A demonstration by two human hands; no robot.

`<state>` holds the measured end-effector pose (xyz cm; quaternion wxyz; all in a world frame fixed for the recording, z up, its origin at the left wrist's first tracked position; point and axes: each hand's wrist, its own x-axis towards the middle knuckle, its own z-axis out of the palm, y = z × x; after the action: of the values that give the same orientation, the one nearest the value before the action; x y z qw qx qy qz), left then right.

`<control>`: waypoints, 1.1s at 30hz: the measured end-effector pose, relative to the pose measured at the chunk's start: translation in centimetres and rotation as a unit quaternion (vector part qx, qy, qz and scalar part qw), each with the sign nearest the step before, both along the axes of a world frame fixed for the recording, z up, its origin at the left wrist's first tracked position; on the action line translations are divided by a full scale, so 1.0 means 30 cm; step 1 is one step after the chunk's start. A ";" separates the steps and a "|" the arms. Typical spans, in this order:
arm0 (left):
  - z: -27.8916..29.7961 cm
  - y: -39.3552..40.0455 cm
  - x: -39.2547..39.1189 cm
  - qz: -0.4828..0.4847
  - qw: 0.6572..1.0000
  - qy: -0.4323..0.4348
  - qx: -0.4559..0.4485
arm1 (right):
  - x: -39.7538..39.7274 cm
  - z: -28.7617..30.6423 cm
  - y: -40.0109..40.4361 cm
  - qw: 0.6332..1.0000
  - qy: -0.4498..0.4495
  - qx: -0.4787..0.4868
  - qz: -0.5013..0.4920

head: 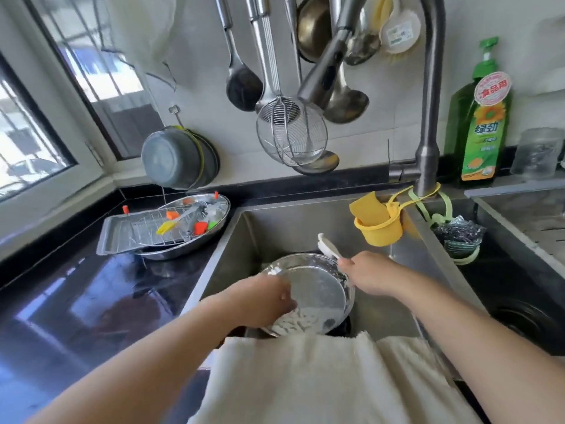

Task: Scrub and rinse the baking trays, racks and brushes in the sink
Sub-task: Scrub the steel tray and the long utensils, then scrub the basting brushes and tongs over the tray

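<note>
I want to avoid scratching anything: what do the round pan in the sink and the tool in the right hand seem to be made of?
The round pan looks like stainless steel: silvery, mirror-bright, smeared with white residue. The tool in the right hand looks like white plastic or silicone: matte, opaque; blur leaves it open.

Sink [275, 228] sat centre, round pan [318, 289] tilted inside it, towel [305, 377] draped over the near rim. Left hand [263, 301] was on the pan's left edge, right hand [371, 275] to its right, gripping a brush [328, 246]. Counter [76, 286] left of sink carried a basin [220, 215] holding tray [122, 237], rack [146, 229] and brushes [166, 228] (stacked). Faucet [428, 117] stood behind, soap bottle [480, 117] right of it.
</note>
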<state>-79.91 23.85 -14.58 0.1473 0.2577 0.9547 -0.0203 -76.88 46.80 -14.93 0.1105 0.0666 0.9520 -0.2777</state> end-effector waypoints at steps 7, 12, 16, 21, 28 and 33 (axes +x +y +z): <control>0.085 -0.278 0.119 0.105 0.981 0.038 0.157 | 0.011 0.063 -0.055 0.998 -0.001 0.061 0.019; 0.102 -0.416 0.139 0.137 0.966 0.024 0.218 | -0.011 0.214 -0.208 0.990 -0.005 0.123 0.067; 0.130 -0.400 0.049 0.165 0.945 0.081 0.271 | -0.056 0.262 -0.379 0.995 0.032 0.071 0.058; 0.170 -0.382 -0.220 0.191 0.943 0.200 0.184 | -0.127 0.152 -0.480 0.998 0.058 -0.032 0.007; 0.194 -0.447 -0.525 0.251 0.935 0.245 0.047 | -0.150 -0.078 -0.482 0.992 0.070 -0.099 -0.046; 0.191 -0.450 -0.602 0.292 0.934 0.205 0.032 | -0.171 -0.068 -0.481 0.988 0.089 -0.121 -0.045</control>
<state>-97.97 10.35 -8.85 -0.0604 -0.0373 0.9975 0.0015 -82.00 32.37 -16.98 0.0202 0.0710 0.9132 -0.4008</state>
